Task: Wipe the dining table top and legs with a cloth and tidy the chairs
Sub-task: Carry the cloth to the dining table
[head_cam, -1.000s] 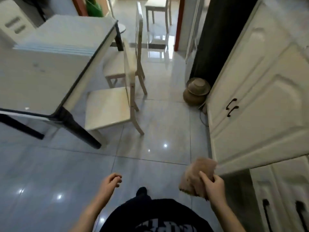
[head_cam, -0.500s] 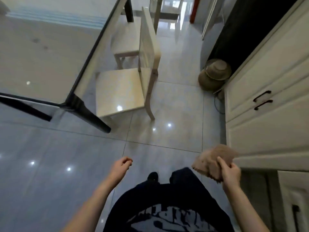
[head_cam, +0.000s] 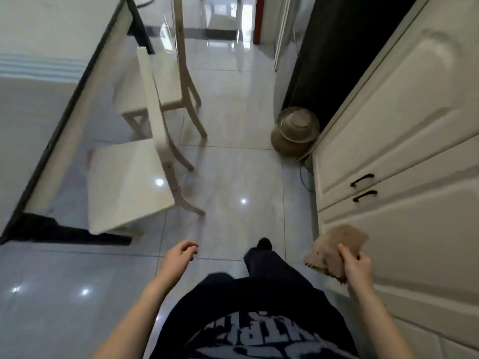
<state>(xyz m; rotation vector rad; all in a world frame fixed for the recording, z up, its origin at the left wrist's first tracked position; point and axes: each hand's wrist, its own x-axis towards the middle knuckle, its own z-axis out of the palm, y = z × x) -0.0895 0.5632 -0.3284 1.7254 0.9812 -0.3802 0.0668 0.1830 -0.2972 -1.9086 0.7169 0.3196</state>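
The dining table (head_cam: 39, 104) with a pale glossy top and black frame fills the left side; its near black leg (head_cam: 77, 233) slants down to the floor. Two cream wooden chairs stand along its right edge, the nearer chair (head_cam: 127, 187) just ahead of me and the farther chair (head_cam: 166, 84) behind it. My right hand (head_cam: 356, 265) is shut on a crumpled brown cloth (head_cam: 331, 247), held low beside the cabinet. My left hand (head_cam: 181, 255) hangs loosely curled with nothing in it, a short way from the nearer chair.
Cream cabinets (head_cam: 404, 141) with black handles line the right side. A brown lidded pot (head_cam: 295, 130) sits on the floor by a dark opening, with a thin cable beside it. Glossy grey tiles (head_cam: 233, 177) run between chairs and cabinets.
I have walked forward, so the table and chairs are closer and further left. Both hands keep their places, the cloth still in the right one.
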